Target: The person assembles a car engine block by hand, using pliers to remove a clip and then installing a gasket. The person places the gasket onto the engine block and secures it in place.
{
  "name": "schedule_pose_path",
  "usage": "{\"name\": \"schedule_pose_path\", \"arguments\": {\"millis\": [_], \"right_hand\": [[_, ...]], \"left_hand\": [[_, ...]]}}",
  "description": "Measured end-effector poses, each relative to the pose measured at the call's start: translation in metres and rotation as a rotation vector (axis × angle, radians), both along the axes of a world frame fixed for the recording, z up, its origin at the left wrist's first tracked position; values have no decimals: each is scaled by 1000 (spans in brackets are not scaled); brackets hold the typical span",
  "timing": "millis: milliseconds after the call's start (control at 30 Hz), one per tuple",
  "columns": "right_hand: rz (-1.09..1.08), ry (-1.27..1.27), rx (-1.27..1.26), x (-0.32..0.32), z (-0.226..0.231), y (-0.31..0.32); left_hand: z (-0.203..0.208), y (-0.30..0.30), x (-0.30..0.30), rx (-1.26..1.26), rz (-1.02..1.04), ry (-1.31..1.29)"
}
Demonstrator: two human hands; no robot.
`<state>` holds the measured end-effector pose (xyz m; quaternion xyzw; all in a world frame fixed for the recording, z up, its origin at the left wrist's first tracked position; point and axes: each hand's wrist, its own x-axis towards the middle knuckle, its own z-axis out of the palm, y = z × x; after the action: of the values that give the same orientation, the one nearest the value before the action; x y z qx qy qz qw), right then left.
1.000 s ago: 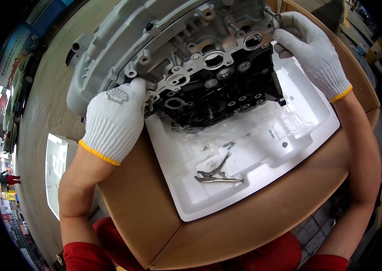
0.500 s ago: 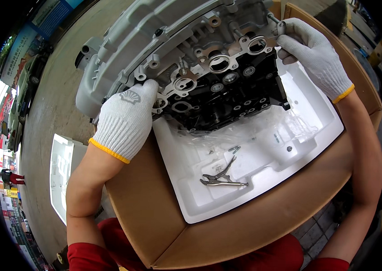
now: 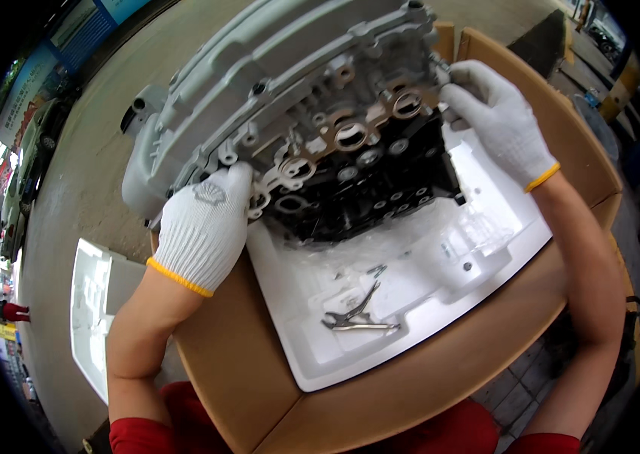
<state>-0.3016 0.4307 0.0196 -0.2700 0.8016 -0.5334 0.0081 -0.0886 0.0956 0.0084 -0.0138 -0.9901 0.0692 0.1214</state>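
Note:
An engine [image 3: 259,94] stands tilted across the upper middle, its upper part silver and its lower block black. Along its row of ports runs a flat metal manifold gasket [image 3: 276,181] with several round openings. My left hand [image 3: 206,219], in a white knit glove with a yellow cuff, is closed at the gasket's left end; the fingertips are hidden behind the hand. At the far right end, my gloved right hand [image 3: 490,117] has thumb and fingers pinched on the gasket beside a protruding stud. Whether the gasket sits flush on the engine, I cannot tell.
The engine rests in a white foam tray [image 3: 301,371] inside an open cardboard box [image 3: 403,382]. Locking pliers [image 3: 359,314], small studs [image 3: 376,270] and clear plastic film [image 3: 411,234] lie in the tray. Another white foam piece [image 3: 85,303] is on the floor at left.
My view has shifted, so the engine and box appear lower and slightly left. Both hands keep to the same ends of the gasket, the right a little lower in the picture.

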Motion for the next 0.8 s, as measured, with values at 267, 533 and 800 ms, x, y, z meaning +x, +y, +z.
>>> {"name": "schedule_pose_path", "arguments": {"millis": [267,533,800], "right_hand": [[-68,19,92,0,3,-2],[-101,71,149,0,1,-3],[-122,118,183,3,4,-2]], "left_hand": [[5,6,3,-5,38,-6],[1,1,1,-73,37,-30],[11,13,1,-88,74,-95]]}}
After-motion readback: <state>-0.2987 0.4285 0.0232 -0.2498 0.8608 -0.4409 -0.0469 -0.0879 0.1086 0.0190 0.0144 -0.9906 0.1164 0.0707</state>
